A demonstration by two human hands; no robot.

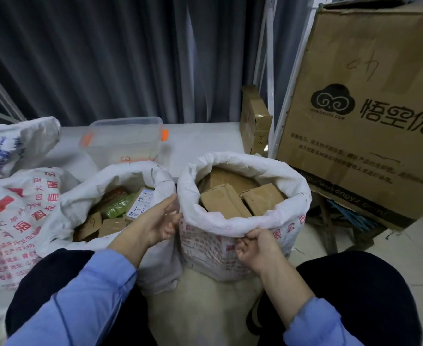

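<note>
Both hands grasp the rolled rim of the right sack (243, 221), which stands between the person's knees: left hand (159, 223) pinching its near-left edge, right hand (254, 248) clenching the front fold. Risk: the thin woven rim could slip or tear, tipping the cardboard parcels (224, 202) out.

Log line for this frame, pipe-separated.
left hand: grips sack rim | right hand: grips same rim | sack: upright, rolled open | contents: cardboard parcels

The gripped white sack (230, 226) is hiding most of its parcels (220, 201); small print (335, 156) on the cardboard box (355, 71) is blurring, probably illegible.
</note>
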